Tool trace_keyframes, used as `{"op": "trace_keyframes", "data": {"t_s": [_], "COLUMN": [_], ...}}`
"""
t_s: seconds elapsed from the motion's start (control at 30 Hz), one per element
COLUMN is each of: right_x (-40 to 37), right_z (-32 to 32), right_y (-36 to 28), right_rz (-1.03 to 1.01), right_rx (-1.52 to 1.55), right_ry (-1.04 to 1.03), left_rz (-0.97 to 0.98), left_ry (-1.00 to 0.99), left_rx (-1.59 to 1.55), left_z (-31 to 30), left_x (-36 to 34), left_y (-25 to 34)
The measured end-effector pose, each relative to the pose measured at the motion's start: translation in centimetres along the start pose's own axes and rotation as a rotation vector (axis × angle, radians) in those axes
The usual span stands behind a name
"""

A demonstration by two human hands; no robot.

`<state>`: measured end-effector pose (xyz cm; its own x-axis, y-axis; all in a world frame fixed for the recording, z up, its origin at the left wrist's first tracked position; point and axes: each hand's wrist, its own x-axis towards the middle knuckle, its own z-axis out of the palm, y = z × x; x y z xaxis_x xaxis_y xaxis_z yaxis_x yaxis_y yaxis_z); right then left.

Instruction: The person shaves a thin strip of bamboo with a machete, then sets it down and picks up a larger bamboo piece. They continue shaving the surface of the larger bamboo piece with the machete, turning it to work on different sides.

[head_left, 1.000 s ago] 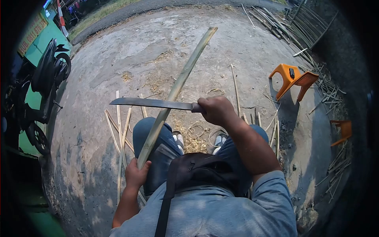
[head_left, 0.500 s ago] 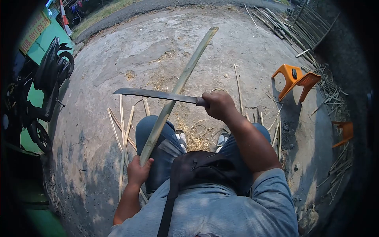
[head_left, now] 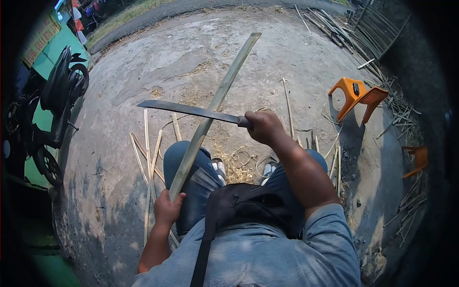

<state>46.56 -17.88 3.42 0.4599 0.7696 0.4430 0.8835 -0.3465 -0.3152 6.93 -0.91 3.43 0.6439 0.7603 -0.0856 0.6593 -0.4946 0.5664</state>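
Note:
My left hand (head_left: 168,208) grips the near end of a long split bamboo strip (head_left: 224,88), beside my left knee. The strip slants up and away to the right over that knee. In my right hand (head_left: 264,127), closed round its handle, is a machete (head_left: 184,110) with a long dark blade. The blade lies across the middle of the bamboo, its tip pointing left. Whether the edge bites into the bamboo cannot be made out. Below the blade, the strip passes over my jeans.
Thin bamboo strips (head_left: 147,191) lie by my left leg, and shavings (head_left: 239,170) between my feet. An orange plastic chair (head_left: 349,95) with a small black object stands at right. Bamboo poles (head_left: 334,28) are piled at the far right. A motorcycle (head_left: 57,95) is parked left.
The far end of the bamboo has shifted slightly left. The machete's tip has risen a little, so the blade slopes more. Both hands keep their grip in nearly the same places.

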Motion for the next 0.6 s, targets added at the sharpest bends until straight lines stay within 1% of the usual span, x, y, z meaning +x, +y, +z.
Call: {"op": "trace_keyframes", "data": {"t_s": [0.13,0.23,0.3,0.33,0.43,0.57,0.6], "right_x": [-0.3,-0.3,0.6,0.8,0.8,0.1,0.1], "right_z": [-0.8,-0.5,-1.0,-0.8,0.0,-0.6,-0.9], "right_y": [-1.8,-2.0,0.3,0.8,1.2,-0.2,-0.8], "right_rz": [-0.135,-0.197,0.002,0.121,0.081,0.021,-0.038], "right_rx": [-0.021,-0.082,-0.031,0.076,0.022,0.041,-0.012], "right_ry": [-0.086,-0.045,-0.036,-0.052,0.001,0.0,-0.012], "left_rz": [-0.006,0.01,0.023,0.015,0.008,0.024,0.027], "left_ry": [-0.012,-0.004,0.001,0.003,0.009,0.017,0.018], "left_rx": [0.039,0.015,-0.013,-0.012,-0.005,0.014,0.015], "left_z": [0.3,0.2,0.1,0.1,0.3,0.3,0.4], "left_x": [0.0,0.2,0.0,0.0,0.1,0.1,0.0], "left_y": [-0.5,-0.1,-0.1,-0.2,-0.2,-0.4,-0.4]}}
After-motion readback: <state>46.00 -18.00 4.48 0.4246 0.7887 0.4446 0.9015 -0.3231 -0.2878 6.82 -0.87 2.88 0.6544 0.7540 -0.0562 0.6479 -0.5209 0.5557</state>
